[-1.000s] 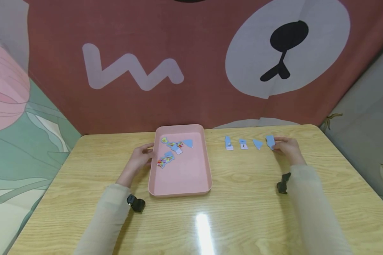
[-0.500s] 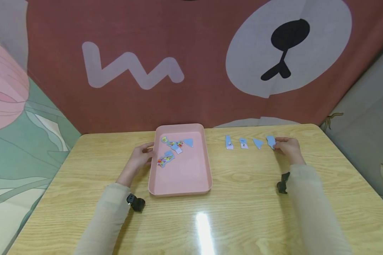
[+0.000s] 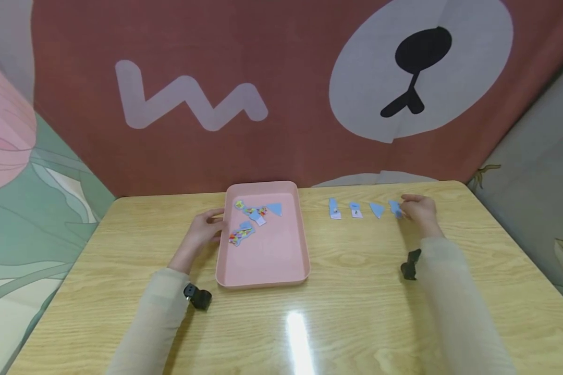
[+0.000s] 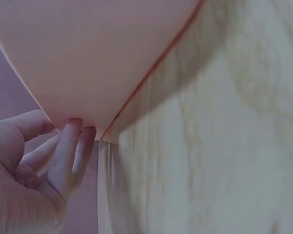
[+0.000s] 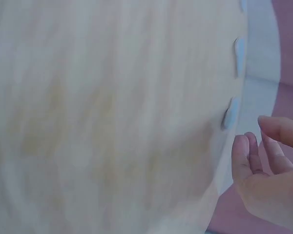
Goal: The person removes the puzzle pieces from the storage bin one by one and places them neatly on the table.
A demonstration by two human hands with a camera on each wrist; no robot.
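Note:
A pink tray (image 3: pixel 262 260) lies mid-table, and my left hand (image 3: pixel 202 230) holds its left side. In the left wrist view, one finger reaches the tray's rim while other fingertips (image 4: pixel 72 127) press the outer wall. Inside the tray lie several blue-backed foam-like pieces, some with a colourful pattern (image 3: pixel 241 234). To the right, a row holds a long blue-and-white piece (image 3: pixel 334 208), a short one (image 3: pixel 355 210), a blue triangle (image 3: pixel 377 210) and a notched blue piece (image 3: pixel 395 208). My right hand (image 3: pixel 419 211) is beside the notched piece, nothing visible between thumb and index finger.
The wooden table (image 3: pixel 356 312) ends at a brown curtain (image 3: pixel 300 146) with a bear print. Bare wood spreads in front of the row and the tray. Black wrist cameras (image 3: pixel 198 297) hang from both sleeves.
My right hand has let go of the notched blue piece, its fingers lifting slightly away from it. The left hand stays at the tray. The head view has shifted slightly.

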